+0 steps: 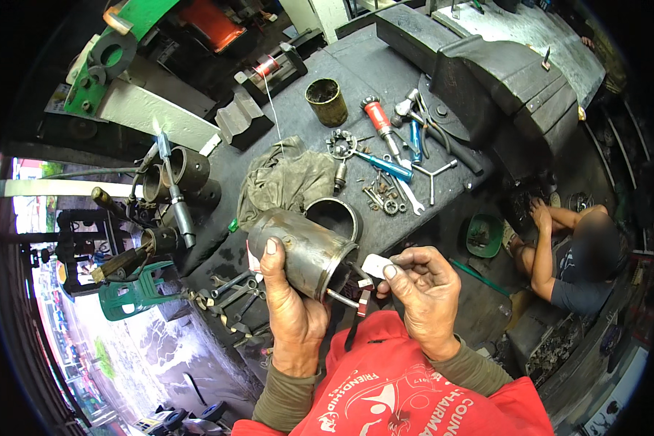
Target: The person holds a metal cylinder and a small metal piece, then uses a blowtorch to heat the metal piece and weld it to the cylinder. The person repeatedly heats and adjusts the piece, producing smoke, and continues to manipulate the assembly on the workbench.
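My left hand (294, 327) grips a greyish metal motor housing (301, 247), a tilted open-ended cylinder. Its thumb lies along the near side, and most of its fingers are hidden behind the metal. At the open end, short leads with reddish brush blocks (363, 301) stick out. In my right hand (430, 298) a small flat white piece (376, 266) is pinched between thumb and fingers, just beside that open end. Behind the housing sit a metal ring (334, 216) and a crumpled olive rag (287, 182).
The dark bench holds wrenches (412, 196), loose bolts (376, 195), a red-bodied tool (376, 116) and a brownish metal cup (327, 102). A large vise (501, 80) stands at far right. Another person (574, 254) sits low at right near a green basin (485, 236). A green chair (134, 294) is at left.
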The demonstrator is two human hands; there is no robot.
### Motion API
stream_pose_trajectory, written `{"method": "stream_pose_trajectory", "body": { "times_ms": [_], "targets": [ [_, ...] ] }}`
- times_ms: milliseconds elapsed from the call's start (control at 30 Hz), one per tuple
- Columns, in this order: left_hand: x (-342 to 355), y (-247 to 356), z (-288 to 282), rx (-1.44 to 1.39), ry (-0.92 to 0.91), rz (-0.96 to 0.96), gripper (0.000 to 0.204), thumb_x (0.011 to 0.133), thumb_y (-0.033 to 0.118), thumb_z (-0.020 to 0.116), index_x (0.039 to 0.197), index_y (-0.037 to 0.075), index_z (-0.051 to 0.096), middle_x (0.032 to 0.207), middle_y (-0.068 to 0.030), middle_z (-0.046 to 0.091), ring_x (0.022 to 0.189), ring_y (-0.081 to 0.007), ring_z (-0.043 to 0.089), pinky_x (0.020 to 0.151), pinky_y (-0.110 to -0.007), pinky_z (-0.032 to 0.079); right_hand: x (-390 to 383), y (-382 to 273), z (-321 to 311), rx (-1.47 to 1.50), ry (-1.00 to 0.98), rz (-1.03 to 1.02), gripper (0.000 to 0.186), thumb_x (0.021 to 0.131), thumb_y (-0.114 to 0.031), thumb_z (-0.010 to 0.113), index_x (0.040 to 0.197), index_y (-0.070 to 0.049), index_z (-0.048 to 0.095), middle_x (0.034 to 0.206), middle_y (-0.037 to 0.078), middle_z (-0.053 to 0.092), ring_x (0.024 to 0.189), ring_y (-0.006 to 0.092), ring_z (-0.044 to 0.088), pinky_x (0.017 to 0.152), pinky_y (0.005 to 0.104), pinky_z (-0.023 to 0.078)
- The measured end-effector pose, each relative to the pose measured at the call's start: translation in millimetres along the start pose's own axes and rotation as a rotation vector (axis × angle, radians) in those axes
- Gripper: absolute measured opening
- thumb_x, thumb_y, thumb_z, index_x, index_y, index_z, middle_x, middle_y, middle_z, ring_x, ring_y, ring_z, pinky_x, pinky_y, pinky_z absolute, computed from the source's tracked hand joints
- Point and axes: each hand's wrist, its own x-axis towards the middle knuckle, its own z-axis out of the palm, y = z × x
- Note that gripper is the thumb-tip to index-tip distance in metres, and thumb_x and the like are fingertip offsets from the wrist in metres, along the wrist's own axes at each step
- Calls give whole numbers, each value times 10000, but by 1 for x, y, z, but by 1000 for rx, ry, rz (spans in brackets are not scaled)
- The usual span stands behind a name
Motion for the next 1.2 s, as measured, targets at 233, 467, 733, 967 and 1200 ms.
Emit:
{"method": "stream_pose_trajectory", "body": {
  "times_ms": [233,467,733,967,1200],
  "targets": [
    [-9,4,8,-40,-24,20,660,1006,516,719,1418,35,534,1258,-127,684,1154,-267,699,1029,-446,590,-4,2,1,-145,-43,-101,147,973,71,730,1094,46,651,1007,94,704,859,115,714,752,247,602],
    [-14,8,3,-17,-53,15,609,1006,500,731,1395,57,576,1263,-84,690,1147,-223,697,1028,-413,580,-9,0,12,-168,-49,-114,124,961,94,728,1064,71,664,990,105,721,860,119,721,735,243,597],
    [-16,9,-3,-1,-74,33,564,1014,484,725,1382,77,593,1248,-69,698,1132,-212,702,1017,-412,583,-11,-2,19,-267,-63,-114,82,962,95,715,1017,80,656,937,116,733,796,107,723,680,242,601],
    [-16,11,-7,42,-61,60,531,1024,471,718,1380,97,597,1247,-62,699,1123,-206,706,997,-418,597,-8,-1,25,-368,-62,-141,81,959,54,753,971,53,672,851,68,732,738,64,693,617,211,551],
    [-13,16,-6,13,-75,17,523,1022,466,724,1344,74,596,1219,-67,698,1111,-218,712,981,-426,601,-5,-2,30,-307,-38,-128,84,974,41,743,981,51,660,826,66,724,677,70,677,577,217,538]
  ]
}}
